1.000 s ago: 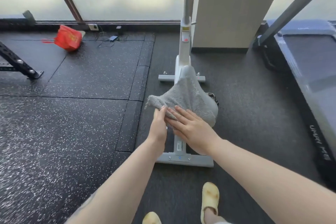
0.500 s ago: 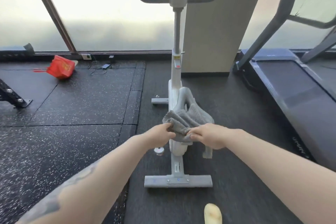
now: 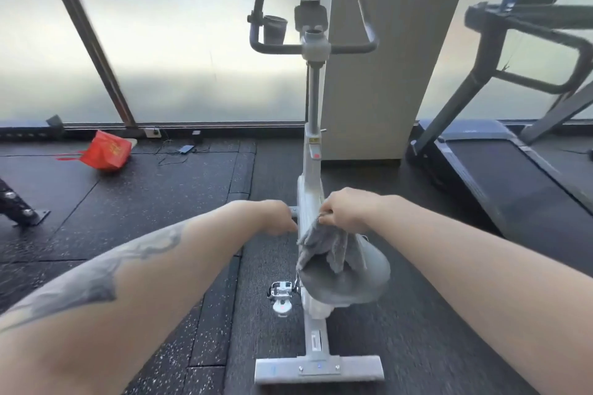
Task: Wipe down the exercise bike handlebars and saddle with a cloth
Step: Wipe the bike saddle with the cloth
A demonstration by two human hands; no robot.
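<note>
Cloth [image 3: 324, 245] hangs from right hand [image 3: 345, 210] fingers, draping onto saddle [image 3: 356, 282].

Our right hand [image 3: 345, 213] pinches the grey terry cloth [image 3: 324, 245] above the grey padded saddle [image 3: 356, 282]. Our left hand [image 3: 276, 216], blurred, sits just left of the cloth.

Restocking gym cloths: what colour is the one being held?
Plain grey terry cloth, pinched by the right hand; head view.
</note>
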